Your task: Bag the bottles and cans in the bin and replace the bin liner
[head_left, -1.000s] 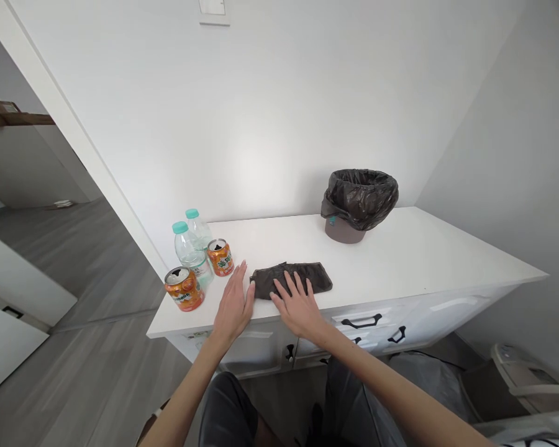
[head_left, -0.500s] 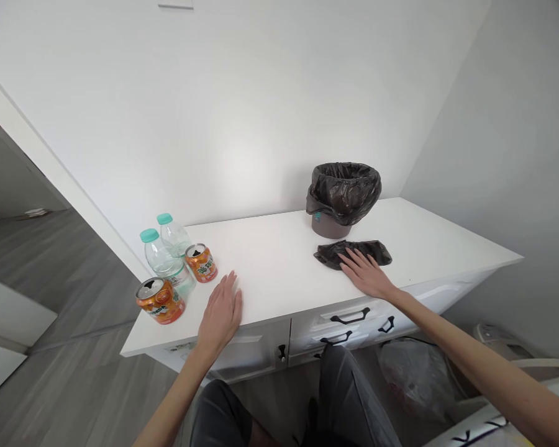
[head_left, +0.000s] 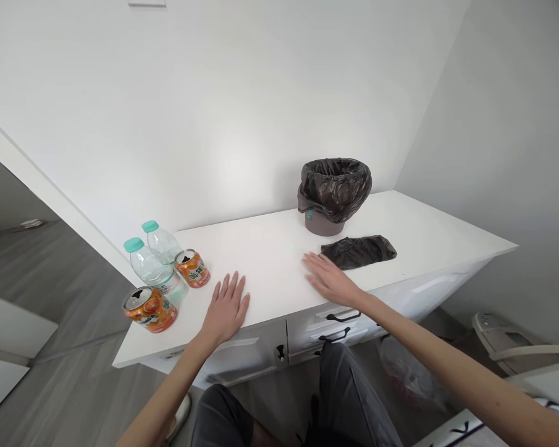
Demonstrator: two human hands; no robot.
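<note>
My left hand [head_left: 224, 309] lies flat on the white cabinet top [head_left: 261, 254], fingers spread and holding nothing. Just left of it stand an orange soda can [head_left: 192, 269] and, nearer the front edge, a second orange can [head_left: 149, 309], both with opened tops. Two clear plastic bottles with teal caps, a front bottle [head_left: 149, 266] and a rear bottle [head_left: 162, 241], are beside the cans. My right hand [head_left: 331, 279] is open, slightly blurred, by the left end of a folded black plastic bag [head_left: 361, 251]. Behind that bag is a small bin [head_left: 323, 225] lined with a black bag [head_left: 338, 192].
Below the top are drawers with black handles [head_left: 343, 316] and a cabinet door with a knob [head_left: 281, 352]. A clear plastic sack [head_left: 410, 375] sits on the floor at right, near a beige appliance [head_left: 503, 338]. White wall [head_left: 242, 112] rises behind.
My right hand has slid left off the folded black bag, which now lies fully spread in view. My left hand's fingers have spread apart. The view has shifted slightly.
</note>
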